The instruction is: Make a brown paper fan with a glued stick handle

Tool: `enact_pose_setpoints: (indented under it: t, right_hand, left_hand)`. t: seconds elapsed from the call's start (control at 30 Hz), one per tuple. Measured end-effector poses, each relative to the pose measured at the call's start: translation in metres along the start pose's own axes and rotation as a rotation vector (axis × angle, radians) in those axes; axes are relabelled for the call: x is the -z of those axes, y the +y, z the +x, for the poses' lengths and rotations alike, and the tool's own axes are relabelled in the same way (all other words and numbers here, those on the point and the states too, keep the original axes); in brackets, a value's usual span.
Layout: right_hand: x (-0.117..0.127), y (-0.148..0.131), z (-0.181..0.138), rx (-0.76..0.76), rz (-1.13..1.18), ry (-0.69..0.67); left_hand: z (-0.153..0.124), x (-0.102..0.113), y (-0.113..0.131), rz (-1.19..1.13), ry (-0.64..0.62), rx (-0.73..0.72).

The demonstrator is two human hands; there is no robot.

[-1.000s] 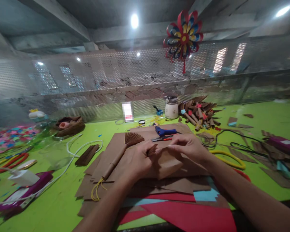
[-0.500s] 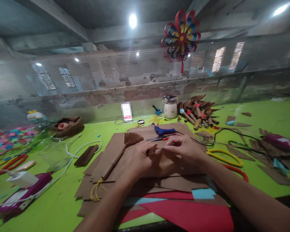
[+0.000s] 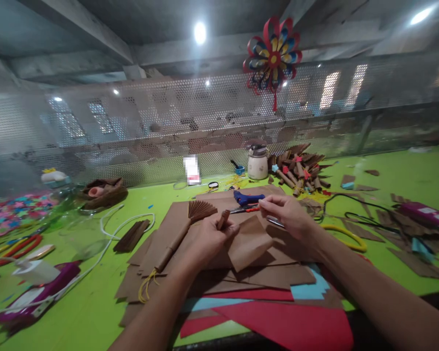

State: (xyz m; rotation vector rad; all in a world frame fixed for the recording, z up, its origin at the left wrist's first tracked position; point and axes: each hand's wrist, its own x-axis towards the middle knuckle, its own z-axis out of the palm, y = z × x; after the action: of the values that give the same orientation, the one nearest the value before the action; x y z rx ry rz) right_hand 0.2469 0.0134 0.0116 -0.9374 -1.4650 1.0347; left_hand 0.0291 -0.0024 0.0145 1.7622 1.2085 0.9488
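My left hand (image 3: 212,241) is closed around a partly rolled piece of brown paper (image 3: 250,243). The rolled end (image 3: 223,219) pokes up between thumb and fingers, and the loose part spreads to the right. Apart from it, my right hand (image 3: 287,212) has thumb and fingertips pinched together; what they hold, if anything, is too small to make out. A thin silver rod (image 3: 275,222) shows just below these fingers. Left of my hands lies a paper tube (image 3: 173,246) with a pleated brown fan (image 3: 202,209) and yellow cord at its ends.
A blue glue gun (image 3: 247,198) and scissors lie behind my hands on stacked brown sheets (image 3: 142,263). Finished paper pieces (image 3: 303,168) are heaped by a white bottle (image 3: 257,163). Power strips (image 3: 40,292), cables and a yellow handle (image 3: 346,236) flank the work area.
My hands have moved apart, the right one shifting right and slightly up. The loose sheet from the roll now shows between them, and the silver rod has come into view.
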Motion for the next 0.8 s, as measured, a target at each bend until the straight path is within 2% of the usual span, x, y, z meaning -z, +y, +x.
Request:
enact_pose_setpoints:
  t: [0.13,0.23,0.37,0.5,0.67,0.8]
  right_hand:
    - [-0.008,-0.006,-0.006,0.062,-0.289,-0.178]
    - [-0.013,-0.010,-0.011,0.102,-0.473,-0.286]
    - [-0.017,-0.011,-0.015,0.199,-0.662,-0.378]
    - [-0.018,0.002,-0.014,0.256,-0.749,-0.507]
    - [-0.014,0.022,-0.007,0.304,-0.829,-0.557]
    - [-0.015,0.023,-0.009,0.307,-0.880,-0.557]
  left_hand:
    - [0.003,0.002,-0.003,-0.052,-0.113,0.031]
    - [0.001,0.003,-0.003,-0.001,-0.179,0.051]
    - [-0.002,0.004,0.000,0.225,-0.199,0.016]
    - [0.001,0.004,-0.005,0.472,-0.212,-0.046]
    - [0.006,0.004,-0.015,0.648,-0.192,-0.083]
    - [0.005,0.005,-0.012,0.807,-0.188,-0.093]
